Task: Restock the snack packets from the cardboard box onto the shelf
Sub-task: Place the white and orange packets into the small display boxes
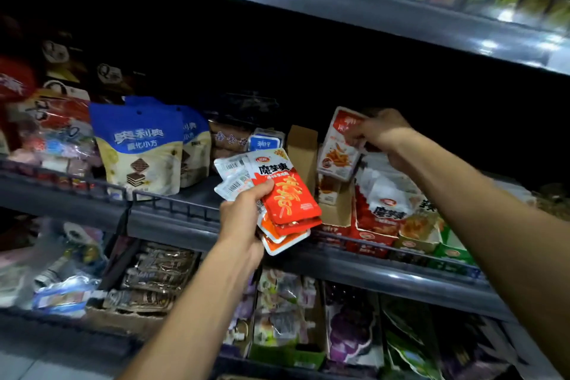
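Single head view, tilted, looking forward-down, close on middle shelf (172, 210).

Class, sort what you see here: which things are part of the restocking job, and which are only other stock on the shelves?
Part of the job:
left hand gripping a stack of red packets
right hand pinching one packet
open display box on the middle shelf

Other stock:
blue bags
purple pouches

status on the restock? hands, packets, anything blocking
Left hand grips a fan of red snack packets. Right hand pinches one packet over the open display box on the middle shelf. Nothing blocking.
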Available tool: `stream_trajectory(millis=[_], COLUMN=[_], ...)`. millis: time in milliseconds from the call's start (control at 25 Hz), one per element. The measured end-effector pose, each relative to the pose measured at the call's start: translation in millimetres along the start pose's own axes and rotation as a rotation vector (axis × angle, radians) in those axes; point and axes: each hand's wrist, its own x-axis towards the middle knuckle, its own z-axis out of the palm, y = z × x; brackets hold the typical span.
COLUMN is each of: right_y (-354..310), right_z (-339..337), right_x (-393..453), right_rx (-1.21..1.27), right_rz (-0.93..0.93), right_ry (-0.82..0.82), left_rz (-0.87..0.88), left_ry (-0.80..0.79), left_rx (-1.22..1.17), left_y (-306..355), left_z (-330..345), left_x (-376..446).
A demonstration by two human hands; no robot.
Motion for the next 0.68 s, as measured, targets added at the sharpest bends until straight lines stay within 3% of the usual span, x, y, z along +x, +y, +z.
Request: stream_trajectory(millis=[200, 560, 680], right_y=[23, 49, 26], right_z=[21, 55, 51], right_x=[47, 55, 47], right_rx=[-0.644, -1.055, -1.016], right_rz=[-0.059, -0.268, -0.309], right_ry=[-0.149, -0.206, -0.112], left_rz=[-0.009, -0.027, -0.006], left_ry=[-0.037, -0.066, -0.053], left_rx=[-0.025, 0.021, 0.023], left_y=[2, -2, 0], left_z=[-1, 1, 0], left_x=[13, 21, 21])
